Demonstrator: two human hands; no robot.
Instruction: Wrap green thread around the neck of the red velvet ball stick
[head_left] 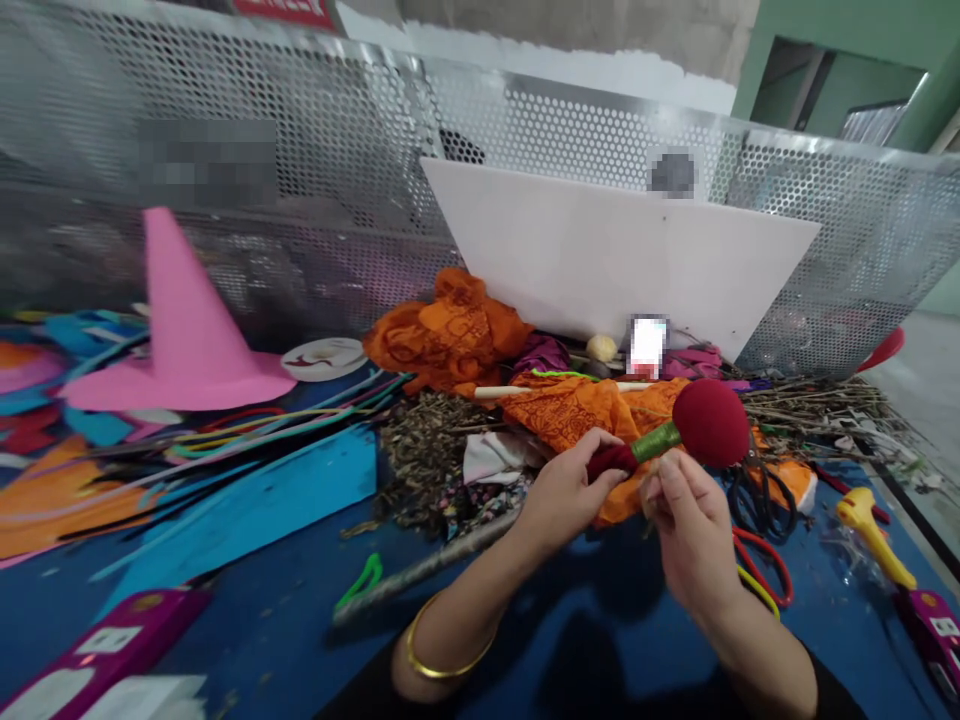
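Observation:
My left hand (574, 490) is closed around the dark red cloth below a round red cloth-covered ball (711, 424). A shiny green band (655, 441) wraps the neck under the ball. Close below that band, my right hand (686, 500) is pinched, thumb against fingers, on something small and thin that I cannot make out. A grey rod (427, 570) with a green loop (364, 582) near its end runs beneath my left forearm, roughly in line with the ball; my hand hides whether they join. Behind my hands lies orange patterned cloth (570, 410).
A pink pointed felt hat (187, 340) stands at left beside pipe cleaners and a blue sheet (300, 490). Black scissors (761, 500), a yellow glue gun (874, 535) and purple power strips (112, 650) lie around the table. A white board (622, 250) leans at the back behind a lit phone (647, 345).

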